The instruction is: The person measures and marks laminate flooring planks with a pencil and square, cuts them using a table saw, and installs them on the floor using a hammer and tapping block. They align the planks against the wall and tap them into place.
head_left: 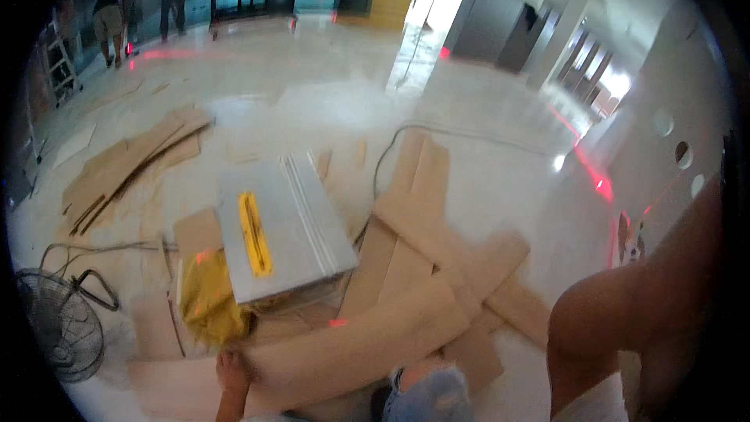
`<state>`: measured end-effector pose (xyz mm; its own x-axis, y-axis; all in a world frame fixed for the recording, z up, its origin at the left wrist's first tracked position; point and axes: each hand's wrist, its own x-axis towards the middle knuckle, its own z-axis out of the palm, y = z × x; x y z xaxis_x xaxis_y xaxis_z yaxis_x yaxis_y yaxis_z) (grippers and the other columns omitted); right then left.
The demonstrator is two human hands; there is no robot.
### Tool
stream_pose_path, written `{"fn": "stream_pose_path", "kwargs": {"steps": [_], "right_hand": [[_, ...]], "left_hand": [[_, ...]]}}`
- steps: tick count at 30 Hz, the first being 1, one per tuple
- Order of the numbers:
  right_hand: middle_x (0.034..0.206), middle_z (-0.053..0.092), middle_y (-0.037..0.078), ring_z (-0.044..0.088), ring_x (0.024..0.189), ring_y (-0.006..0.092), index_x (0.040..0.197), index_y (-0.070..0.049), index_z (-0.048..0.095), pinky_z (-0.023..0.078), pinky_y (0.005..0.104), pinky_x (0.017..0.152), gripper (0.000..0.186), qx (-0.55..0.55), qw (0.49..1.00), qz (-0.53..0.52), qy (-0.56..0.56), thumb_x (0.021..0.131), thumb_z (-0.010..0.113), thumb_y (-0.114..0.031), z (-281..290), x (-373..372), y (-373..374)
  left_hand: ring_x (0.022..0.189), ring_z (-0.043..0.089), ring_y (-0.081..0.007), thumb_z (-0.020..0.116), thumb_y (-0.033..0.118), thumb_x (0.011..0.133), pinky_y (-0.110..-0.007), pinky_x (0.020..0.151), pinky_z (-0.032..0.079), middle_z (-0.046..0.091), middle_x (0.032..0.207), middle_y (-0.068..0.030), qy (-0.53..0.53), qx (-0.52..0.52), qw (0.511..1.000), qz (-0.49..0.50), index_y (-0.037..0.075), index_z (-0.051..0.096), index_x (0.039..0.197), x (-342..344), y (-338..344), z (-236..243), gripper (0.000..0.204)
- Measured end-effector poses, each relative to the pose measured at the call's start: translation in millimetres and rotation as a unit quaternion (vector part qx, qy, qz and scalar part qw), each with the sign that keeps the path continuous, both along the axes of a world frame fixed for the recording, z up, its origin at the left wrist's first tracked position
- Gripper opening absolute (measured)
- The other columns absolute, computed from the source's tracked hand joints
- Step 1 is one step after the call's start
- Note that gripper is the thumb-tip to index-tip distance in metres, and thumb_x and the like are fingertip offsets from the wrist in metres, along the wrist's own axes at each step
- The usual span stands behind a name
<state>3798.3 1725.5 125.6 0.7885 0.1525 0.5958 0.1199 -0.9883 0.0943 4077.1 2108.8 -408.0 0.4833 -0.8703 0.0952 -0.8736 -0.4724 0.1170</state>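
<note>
My left hand (233, 370) is closed at the edge of a long brown board (351, 344) lying across the floor in front of me. Its fingers are blurred and partly hidden. My right arm (617, 305) is bent and raised close on the right; its hand is out of the picture. Just beyond the board stands a table saw (289, 211) with a grey top and a yellow insert strip (254, 234). A crumpled yellow bag (211, 297) sits against its left side. My knee in torn jeans (433, 395) shows beside the board.
More brown boards (410, 180) lie crossed to the right, and a stack (141, 156) at the left. A round fan (58, 324) stands at lower left. A cable (383, 160) crosses the floor. Two people (113, 12) work near a stepladder (61, 62). A red laser line (586, 164) runs along the right wall.
</note>
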Motion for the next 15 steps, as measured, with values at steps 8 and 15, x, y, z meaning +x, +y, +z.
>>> {"fn": "stream_pose_path", "kwargs": {"steps": [8,15], "right_hand": [[0.104,0.064,0.013,0.060,0.102,0.0206,0.119,0.001,0.054,0.045,0.0398,0.095,0.030,0.106,0.981,0.060,-0.150,0.093,0.055,-0.014,-36.2,-17.2,-2.7],[0.102,0.066,0.010,0.063,0.094,0.0205,0.121,0.001,0.059,0.048,0.0350,0.091,0.031,0.589,0.770,-0.242,0.031,0.094,0.058,-0.016,-272.4,-22.1,-54.1]], "left_hand": [[0.115,0.050,-0.0328,0.080,0.042,0.067,-0.041,0.100,0.041,0.054,0.125,-0.0157,0.105,0.150,0.983,0.030,0.003,0.056,0.119,6.6,-46.7,-20.1,0.069],[0.091,0.068,-0.0346,0.065,0.035,0.079,-0.046,0.077,0.055,0.070,0.084,-0.0160,0.120,0.159,0.979,0.042,0.009,0.070,0.088,46.8,-69.5,-78.2,0.027]]}}
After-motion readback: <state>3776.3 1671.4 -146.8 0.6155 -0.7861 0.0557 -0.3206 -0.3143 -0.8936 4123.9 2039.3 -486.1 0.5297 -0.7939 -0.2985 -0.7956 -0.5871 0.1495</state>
